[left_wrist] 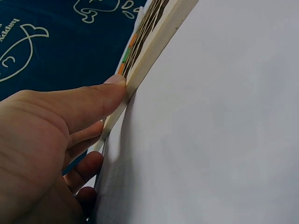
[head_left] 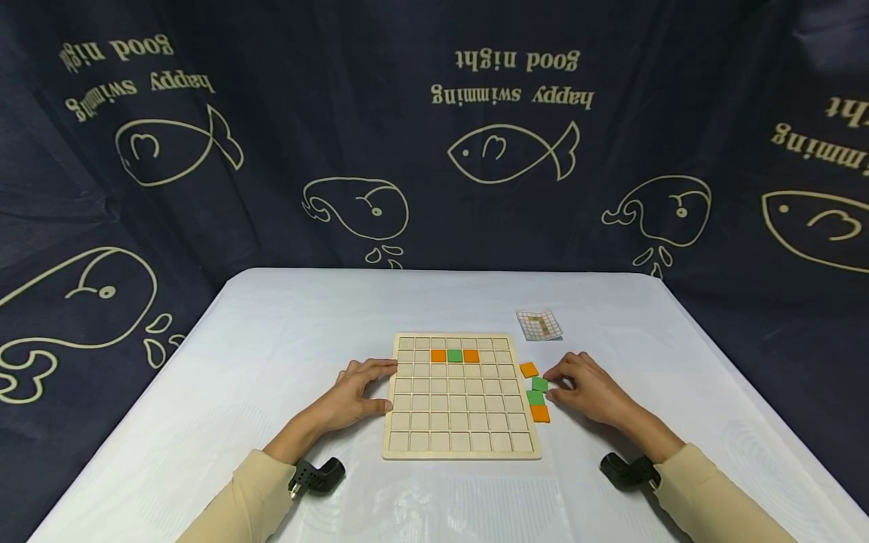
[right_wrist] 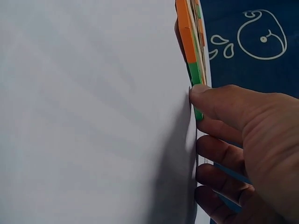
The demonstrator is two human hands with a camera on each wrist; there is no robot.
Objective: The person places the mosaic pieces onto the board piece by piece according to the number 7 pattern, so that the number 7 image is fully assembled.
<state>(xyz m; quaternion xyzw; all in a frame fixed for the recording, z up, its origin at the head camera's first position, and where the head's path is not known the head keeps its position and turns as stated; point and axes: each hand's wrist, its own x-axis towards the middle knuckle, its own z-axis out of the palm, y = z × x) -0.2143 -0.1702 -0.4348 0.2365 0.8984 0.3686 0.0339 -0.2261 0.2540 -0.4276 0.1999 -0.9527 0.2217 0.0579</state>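
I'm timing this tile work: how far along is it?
Seemingly done: three tiles sit in a row on the board. In hand: the right hand pinches a green tile; the left hand touches the board's edge. Remaining, probably: that tile and three other loose tiles; the pattern card is too small to check.

We face a dark navy cloth [head_left: 421, 143] hanging behind and beside a table [head_left: 305, 317], printed in cream outline with fish [head_left: 514, 154], whales [head_left: 661, 211] and water drops [head_left: 159, 323]. Its lettering [head_left: 512, 96], "happy swimming" and "good night", reads upside down to us. The tabletop is white, with rounded far corners, under soft light.
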